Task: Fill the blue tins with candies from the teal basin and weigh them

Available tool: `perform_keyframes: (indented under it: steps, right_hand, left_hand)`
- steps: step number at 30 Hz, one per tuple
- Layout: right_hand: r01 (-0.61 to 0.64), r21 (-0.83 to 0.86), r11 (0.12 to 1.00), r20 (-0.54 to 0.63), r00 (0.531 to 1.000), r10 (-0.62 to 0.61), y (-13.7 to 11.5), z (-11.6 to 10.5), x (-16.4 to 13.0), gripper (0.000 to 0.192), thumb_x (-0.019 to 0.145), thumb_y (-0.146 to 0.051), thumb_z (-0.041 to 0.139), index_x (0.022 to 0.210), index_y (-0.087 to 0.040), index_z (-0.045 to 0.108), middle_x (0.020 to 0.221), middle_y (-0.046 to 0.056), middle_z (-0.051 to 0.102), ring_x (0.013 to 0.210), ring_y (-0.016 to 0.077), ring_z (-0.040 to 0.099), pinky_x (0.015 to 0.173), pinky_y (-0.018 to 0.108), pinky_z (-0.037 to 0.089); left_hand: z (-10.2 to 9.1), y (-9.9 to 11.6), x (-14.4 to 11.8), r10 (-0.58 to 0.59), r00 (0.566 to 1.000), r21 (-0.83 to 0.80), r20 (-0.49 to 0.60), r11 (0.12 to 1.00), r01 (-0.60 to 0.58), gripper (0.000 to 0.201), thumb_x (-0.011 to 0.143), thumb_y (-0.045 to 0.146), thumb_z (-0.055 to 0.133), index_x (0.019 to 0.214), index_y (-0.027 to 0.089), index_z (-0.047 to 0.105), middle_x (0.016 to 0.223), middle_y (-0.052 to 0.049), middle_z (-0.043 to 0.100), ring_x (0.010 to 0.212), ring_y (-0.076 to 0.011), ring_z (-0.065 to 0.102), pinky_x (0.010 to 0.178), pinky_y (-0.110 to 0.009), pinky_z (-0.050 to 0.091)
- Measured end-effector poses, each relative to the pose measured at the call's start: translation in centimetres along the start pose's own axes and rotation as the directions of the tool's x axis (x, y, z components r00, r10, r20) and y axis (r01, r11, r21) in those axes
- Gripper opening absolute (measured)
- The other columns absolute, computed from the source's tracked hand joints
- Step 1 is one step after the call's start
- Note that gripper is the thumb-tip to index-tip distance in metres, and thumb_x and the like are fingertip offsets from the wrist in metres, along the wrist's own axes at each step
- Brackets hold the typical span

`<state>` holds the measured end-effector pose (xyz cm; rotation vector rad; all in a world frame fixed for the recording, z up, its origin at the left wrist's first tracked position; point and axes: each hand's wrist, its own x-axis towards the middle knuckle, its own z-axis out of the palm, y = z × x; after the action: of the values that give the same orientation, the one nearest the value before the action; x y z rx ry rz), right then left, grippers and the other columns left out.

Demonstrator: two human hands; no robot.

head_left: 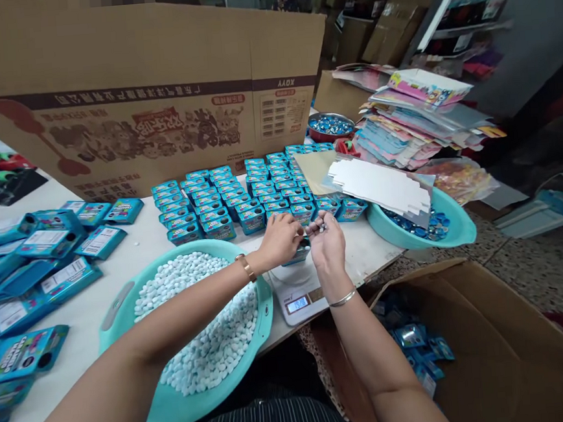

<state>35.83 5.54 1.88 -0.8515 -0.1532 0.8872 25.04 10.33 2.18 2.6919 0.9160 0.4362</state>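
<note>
My left hand (280,238) and my right hand (327,240) meet over a small white digital scale (300,293) at the table's front edge. Both hold a small teal box (298,252) that sits on the scale; the box is mostly hidden by my fingers. The scale's display (297,304) is lit. Just beyond my hands stand rows of several small open teal boxes (241,198). A teal basin (124,311) full of small white pellets (207,321) lies under my left forearm.
Flattened teal cartons (31,256) are piled at the left. A big cardboard sheet (145,85) stands behind the rows. A second teal basin (451,223) with blue pieces and white card lies right, beside stacked paper (415,116). An open cardboard box (492,350) sits on the floor.
</note>
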Motion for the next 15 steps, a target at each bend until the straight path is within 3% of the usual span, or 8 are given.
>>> perform_keyframes:
  steps: [4,8,15]
  right_hand:
    - [-0.019,-0.006,1.0,0.016,1.0,0.019,-0.4,0.0,0.3,0.015,0.088,-0.029,0.062,0.079,-0.021,0.054,0.059,-0.01,0.042,0.049,0.0058,0.044,0.054,0.018,0.043]
    - [-0.039,0.044,0.998,-0.03,0.999,0.041,-2.2,-1.1,0.9,0.014,0.089,-0.027,0.059,0.079,-0.021,0.052,0.06,-0.01,0.043,0.046,0.0044,0.041,0.049,0.017,0.04]
    - [0.025,0.063,0.998,-0.233,0.972,-0.01,-4.3,-6.5,1.1,0.011,0.089,-0.019,0.051,0.078,-0.02,0.052,0.058,-0.01,0.044,0.043,0.0034,0.041,0.047,0.014,0.04]
  left_hand:
    - [-0.8,-1.6,-1.5,-0.069,0.998,-0.046,-0.01,0.997,0.069,0.027,0.085,0.015,0.053,0.106,0.023,0.067,0.111,-0.008,0.064,0.113,-0.0281,0.054,0.1,-0.045,0.04]
    - [-1.4,-3.1,-3.0,-0.117,0.993,-0.07,-0.003,0.991,0.117,0.025,0.087,0.027,0.057,0.109,0.021,0.066,0.112,-0.009,0.064,0.114,-0.0293,0.054,0.102,-0.046,0.04]
    - [-1.8,-3.7,-4.9,-0.136,0.99,-0.091,0.029,0.986,0.138,0.032,0.087,0.035,0.059,0.114,0.02,0.064,0.113,-0.01,0.063,0.115,-0.0306,0.054,0.101,-0.047,0.039]
